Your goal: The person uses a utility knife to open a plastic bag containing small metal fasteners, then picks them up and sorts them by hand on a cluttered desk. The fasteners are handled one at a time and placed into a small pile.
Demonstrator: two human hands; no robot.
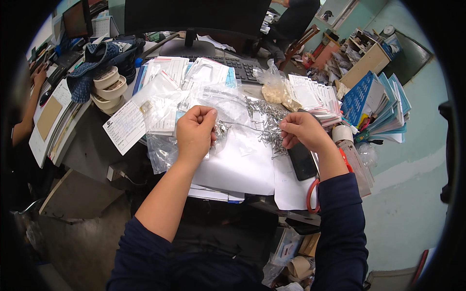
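Observation:
My left hand is closed, thumb on top, at a small clear plastic bag with small silvery metal pieces in it. To the right, my right hand has its fingertips pinched together at the edge of a loose pile of small silvery metal pieces; what it holds is too small to make out. A thin grey line shows between the two hands, and I cannot tell whether either holds it. White paper lies under the hands. More clear plastic bags lie beside my left wrist.
A black phone and red-handled scissors lie by my right forearm. Bundled cards, a bag of beige pieces and a keyboard stand beyond. Stacked cream rolls are left. Another person sits at the back.

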